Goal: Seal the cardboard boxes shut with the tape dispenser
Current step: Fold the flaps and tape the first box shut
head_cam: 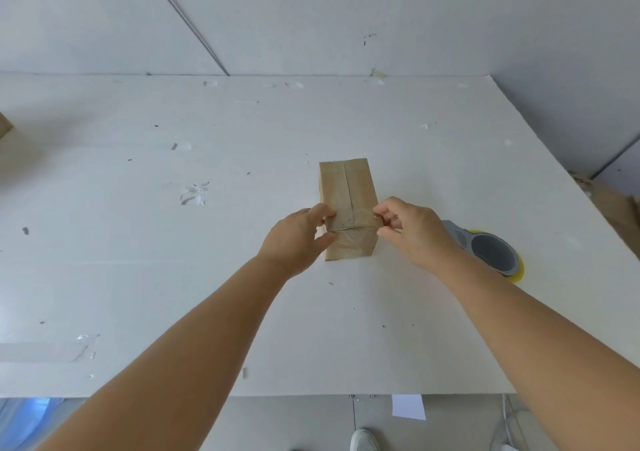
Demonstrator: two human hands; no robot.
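Fingers of both hands are curled onto the near end of the cardboard box (348, 201), one hand at each side. On the left hand (294, 241) the fingertips press on the box's top left edge while the thumb lies against the near end face below it, so the corner is pinched between them. On the right hand (414, 230) the thumb and fingers are bent in at the box's top right corner, touching a strip of clear tape (356, 220) that runs across the top near that end; whether they pinch the tape or only press it down cannot be told.

Beneath the box spreads a white table (207, 277), scuffed and dotted with scraps of old clear tape; the box stands on it a little right of the middle. Its top flaps are folded shut and meet in a seam along its length, with tape also wrinkled over the near end face.

Just right of the box, partly hidden behind the right wrist, a grey tape dispenser (485, 249) with a yellow roll lies on the table, untouched by either hand.

Nearer than the box, below the table's near edge, a white shoe (363, 440) and a white sheet of paper (408, 406) show on the floor.
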